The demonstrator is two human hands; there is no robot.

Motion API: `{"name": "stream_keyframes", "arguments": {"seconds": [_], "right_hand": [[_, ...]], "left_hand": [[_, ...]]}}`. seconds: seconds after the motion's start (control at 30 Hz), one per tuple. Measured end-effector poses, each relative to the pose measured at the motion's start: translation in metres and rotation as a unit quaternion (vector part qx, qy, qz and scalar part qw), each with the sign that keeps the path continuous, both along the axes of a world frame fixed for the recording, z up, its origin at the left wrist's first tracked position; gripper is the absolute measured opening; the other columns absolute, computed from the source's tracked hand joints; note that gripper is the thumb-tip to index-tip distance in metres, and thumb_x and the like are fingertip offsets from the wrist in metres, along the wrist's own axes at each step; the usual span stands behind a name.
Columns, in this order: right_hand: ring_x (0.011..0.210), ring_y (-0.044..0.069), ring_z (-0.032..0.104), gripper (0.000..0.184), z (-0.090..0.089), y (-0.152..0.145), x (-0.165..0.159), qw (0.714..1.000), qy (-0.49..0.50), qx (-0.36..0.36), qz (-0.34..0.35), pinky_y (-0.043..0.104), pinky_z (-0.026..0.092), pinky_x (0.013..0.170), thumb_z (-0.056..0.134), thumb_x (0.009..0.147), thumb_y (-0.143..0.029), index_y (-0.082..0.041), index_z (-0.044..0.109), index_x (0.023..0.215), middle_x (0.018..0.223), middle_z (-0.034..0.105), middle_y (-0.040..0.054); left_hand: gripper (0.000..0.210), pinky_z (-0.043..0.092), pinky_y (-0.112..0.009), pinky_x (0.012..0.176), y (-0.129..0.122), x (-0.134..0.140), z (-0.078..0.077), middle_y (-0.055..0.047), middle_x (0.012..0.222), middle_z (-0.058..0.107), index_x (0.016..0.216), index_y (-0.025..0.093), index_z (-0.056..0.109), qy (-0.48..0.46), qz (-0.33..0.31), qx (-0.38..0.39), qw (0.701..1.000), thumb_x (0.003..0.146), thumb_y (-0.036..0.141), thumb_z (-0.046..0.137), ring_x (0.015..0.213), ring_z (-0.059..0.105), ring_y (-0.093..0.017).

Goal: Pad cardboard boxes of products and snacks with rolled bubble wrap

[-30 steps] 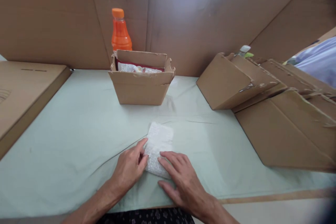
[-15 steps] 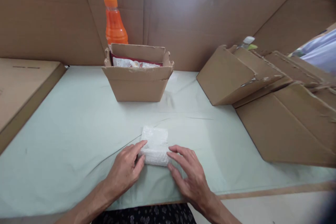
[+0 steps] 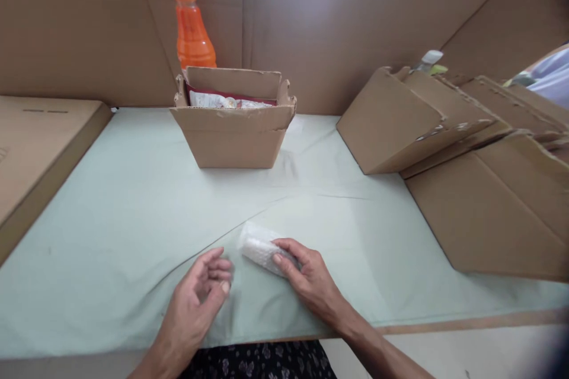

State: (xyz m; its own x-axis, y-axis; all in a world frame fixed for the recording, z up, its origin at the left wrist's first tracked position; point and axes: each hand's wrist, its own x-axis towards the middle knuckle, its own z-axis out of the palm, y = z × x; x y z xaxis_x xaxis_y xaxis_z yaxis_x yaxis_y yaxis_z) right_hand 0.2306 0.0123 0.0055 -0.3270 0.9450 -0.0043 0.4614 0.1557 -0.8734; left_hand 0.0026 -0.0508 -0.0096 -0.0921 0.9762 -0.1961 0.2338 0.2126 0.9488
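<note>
1. my left hand (image 3: 200, 290) hangs loosely curled, holding nothing, just beside the roll.
2. the bubble-wrap roll (image 3: 260, 247) lies on the cloth (image 3: 111, 219); likely light, squashy, slippery.
3. my right hand (image 3: 306, 275) pinches its near end; i'd grasp mid-roll.

Open box (image 3: 233, 124) (orange bottle (image 3: 191, 26) behind)
</note>
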Motion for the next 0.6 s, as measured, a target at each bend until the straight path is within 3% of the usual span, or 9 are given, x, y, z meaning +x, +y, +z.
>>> {"name": "stream_keyframes", "arguments": {"seconds": [0.1, 0.17, 0.23, 0.3, 0.37, 0.43, 0.5, 0.6], "right_hand": [[0.081, 0.017, 0.071, 0.02, 0.005, -0.002, -0.006, 0.997, 0.042, -0.053, 0.031, 0.026, 0.056, 0.073, 0.055, 0.096, -0.029, -0.02, 0.071, 0.102, 0.092, 0.076, 0.0029], [0.087, 0.019, 0.071, 0.019, 0.005, -0.003, -0.006, 0.998, 0.032, -0.019, 0.06, 0.03, 0.057, 0.082, 0.055, 0.095, -0.028, -0.021, 0.072, 0.101, 0.095, 0.076, 0.0041], [0.106, 0.023, 0.069, 0.023, 0.005, -0.002, -0.002, 0.996, 0.0, 0.05, 0.068, 0.038, 0.055, 0.095, 0.06, 0.093, -0.03, -0.022, 0.071, 0.111, 0.112, 0.074, 0.0087], [0.122, 0.027, 0.063, 0.045, 0.004, 0.001, 0.003, 0.993, -0.023, 0.086, 0.082, 0.043, 0.053, 0.102, 0.066, 0.089, -0.038, -0.023, 0.063, 0.132, 0.131, 0.067, 0.0131], [0.115, 0.026, 0.066, 0.053, 0.004, 0.006, 0.007, 0.99, -0.021, 0.06, 0.127, 0.04, 0.057, 0.095, 0.069, 0.088, -0.044, -0.023, 0.06, 0.136, 0.128, 0.068, 0.0124], [0.094, 0.021, 0.071, 0.031, 0.006, 0.013, 0.008, 0.988, -0.006, 0.043, 0.151, 0.033, 0.059, 0.082, 0.064, 0.092, -0.041, -0.023, 0.069, 0.117, 0.106, 0.074, 0.0075], [0.084, 0.019, 0.07, 0.014, 0.012, 0.024, 0.01, 0.989, 0.002, 0.071, 0.132, 0.03, 0.058, 0.076, 0.061, 0.095, -0.033, -0.022, 0.07, 0.095, 0.09, 0.074, 0.0048], [0.082, 0.018, 0.07, 0.012, 0.034, 0.044, 0.017, 0.986, -0.009, 0.136, 0.099, 0.027, 0.056, 0.073, 0.063, 0.094, -0.03, -0.022, 0.069, 0.088, 0.088, 0.072, 0.0044]], "left_hand": [[0.07, 0.06, -0.038, 0.092, 0.002, 0.014, -0.002, -0.019, 0.131, 0.065, 0.148, 0.014, 0.036, -0.161, 0.005, -0.062, 0.985, 0.089, 0.04, 0.064, 0.115, 0.069, -0.026], [0.072, 0.059, -0.037, 0.095, 0.008, 0.022, -0.003, -0.017, 0.13, 0.067, 0.151, 0.016, 0.033, -0.181, 0.003, -0.049, 0.982, 0.089, 0.038, 0.062, 0.114, 0.07, -0.024], [0.062, 0.06, -0.035, 0.093, 0.012, 0.026, -0.004, -0.013, 0.127, 0.07, 0.147, 0.018, 0.042, -0.147, -0.011, -0.027, 0.989, 0.09, 0.035, 0.059, 0.109, 0.072, -0.023], [0.051, 0.06, -0.034, 0.093, 0.013, 0.025, -0.005, -0.011, 0.126, 0.07, 0.138, 0.02, 0.053, -0.087, -0.051, 0.019, 0.995, 0.088, 0.03, 0.059, 0.109, 0.072, -0.023], [0.045, 0.06, -0.032, 0.094, 0.016, 0.021, -0.001, -0.008, 0.125, 0.072, 0.132, 0.022, 0.058, -0.017, -0.106, 0.08, 0.991, 0.087, 0.023, 0.059, 0.111, 0.071, -0.022], [0.046, 0.06, -0.029, 0.09, 0.025, 0.014, 0.012, -0.006, 0.118, 0.074, 0.134, 0.025, 0.057, 0.059, -0.139, 0.158, 0.976, 0.088, 0.02, 0.06, 0.105, 0.073, -0.019], [0.049, 0.06, -0.029, 0.09, 0.046, 0.004, 0.035, -0.006, 0.116, 0.073, 0.137, 0.025, 0.053, 0.144, -0.121, 0.265, 0.946, 0.089, 0.02, 0.062, 0.104, 0.072, -0.018], [0.047, 0.052, -0.04, 0.104, 0.104, -0.014, 0.081, -0.01, 0.125, 0.068, 0.136, 0.022, 0.052, 0.289, -0.045, 0.434, 0.852, 0.091, 0.019, 0.063, 0.12, 0.064, -0.023]]}}
